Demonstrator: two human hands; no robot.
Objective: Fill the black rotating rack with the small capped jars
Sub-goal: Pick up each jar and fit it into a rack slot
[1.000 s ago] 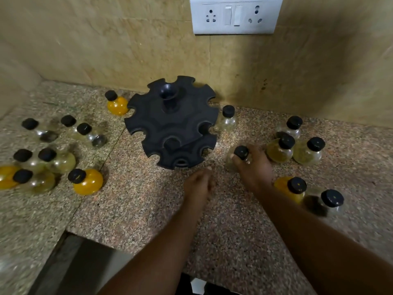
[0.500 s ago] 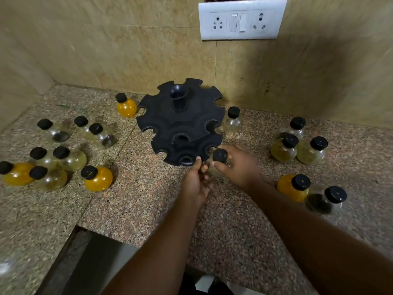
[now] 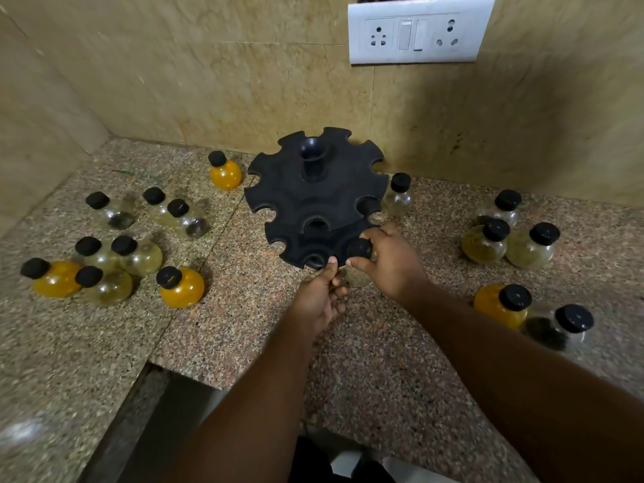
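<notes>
The black rotating rack [image 3: 313, 200] stands on the granite counter by the back wall, its notched slots empty. My right hand [image 3: 390, 259] is closed around a small clear jar with a black cap [image 3: 360, 248], holding it at a slot on the rack's lower tier front right edge. My left hand [image 3: 319, 296] touches the rack's front rim with thumb and fingertips. Several capped jars, some clear and some orange, stand left of the rack, such as the orange jar [image 3: 181, 285]. Several more stand at the right, such as the yellowish jar [image 3: 486, 242].
One clear jar [image 3: 399, 196] stands just right of the rack and an orange one [image 3: 224, 170] just left of it. A wall socket plate [image 3: 418, 29] is above. The counter steps down to a dark gap [image 3: 163, 406] at the front left.
My right hand lifted the clear jar from the counter and carried it left to the rack's front edge. My left hand moved forward onto the rack's rim.
</notes>
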